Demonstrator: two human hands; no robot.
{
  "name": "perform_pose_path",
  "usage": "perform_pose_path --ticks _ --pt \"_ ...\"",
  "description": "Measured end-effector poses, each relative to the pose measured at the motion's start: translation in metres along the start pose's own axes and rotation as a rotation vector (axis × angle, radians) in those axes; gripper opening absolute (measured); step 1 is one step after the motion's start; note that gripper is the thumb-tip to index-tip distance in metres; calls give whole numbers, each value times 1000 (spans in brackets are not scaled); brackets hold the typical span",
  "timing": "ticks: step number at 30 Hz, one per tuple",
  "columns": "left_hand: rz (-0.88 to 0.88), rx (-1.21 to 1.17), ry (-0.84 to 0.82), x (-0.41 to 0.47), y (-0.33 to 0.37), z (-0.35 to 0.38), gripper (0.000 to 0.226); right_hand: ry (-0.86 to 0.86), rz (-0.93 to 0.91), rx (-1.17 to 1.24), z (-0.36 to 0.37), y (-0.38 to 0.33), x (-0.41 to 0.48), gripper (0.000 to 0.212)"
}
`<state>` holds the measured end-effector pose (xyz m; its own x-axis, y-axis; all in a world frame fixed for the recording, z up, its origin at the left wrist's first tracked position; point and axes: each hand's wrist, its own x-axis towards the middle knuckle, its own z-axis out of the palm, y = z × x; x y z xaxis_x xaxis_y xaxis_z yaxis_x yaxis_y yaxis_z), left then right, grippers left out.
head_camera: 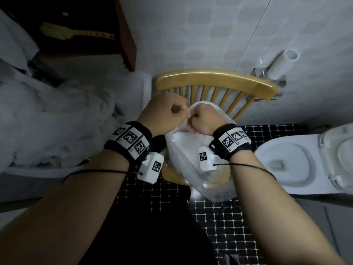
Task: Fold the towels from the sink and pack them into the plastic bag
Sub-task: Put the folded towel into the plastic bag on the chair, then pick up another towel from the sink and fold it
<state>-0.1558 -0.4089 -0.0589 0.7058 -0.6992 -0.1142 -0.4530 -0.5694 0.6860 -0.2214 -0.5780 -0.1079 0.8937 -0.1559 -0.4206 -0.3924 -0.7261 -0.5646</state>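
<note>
A clear plastic bag (pixel 193 165) stands on the seat of a wooden chair (pixel 215 79) in the middle of the view. Something white shows through the bag's top, likely folded towel. My left hand (pixel 164 113) and my right hand (pixel 200 119) are both fisted close together at the bag's mouth, each pinching the plastic rim. A heap of white towels (pixel 57 123) lies in the sink area at the left.
A white toilet (pixel 305 161) with its lid up stands at the right. A dark wooden cabinet (pixel 80 29) hangs at the upper left. A white pipe (pixel 280 64) is fixed to the tiled wall behind the chair. Black mosaic floor (pixel 229 226) lies below.
</note>
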Motion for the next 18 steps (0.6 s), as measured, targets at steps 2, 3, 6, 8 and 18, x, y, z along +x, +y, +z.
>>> perform_pose_path --ticks 2,3,6,8,18 --pt "3 -72 93 -2 0 -11 24 -23 -2 -47 -29 -38 -20 25" --pt "4 -82 134 -3 -1 -17 26 -51 -9 -62 -41 -55 -30 26" --pt "-11 -86 200 -6 -13 -40 23 -37 -35 -101 -57 -105 -46 28" --pt "-25 -82 234 -13 -28 -60 21 94 -106 -163 -50 -138 -37 19" --pt "-404 137 48 -91 -233 -171 20 128 -106 -101 82 -280 39 31"
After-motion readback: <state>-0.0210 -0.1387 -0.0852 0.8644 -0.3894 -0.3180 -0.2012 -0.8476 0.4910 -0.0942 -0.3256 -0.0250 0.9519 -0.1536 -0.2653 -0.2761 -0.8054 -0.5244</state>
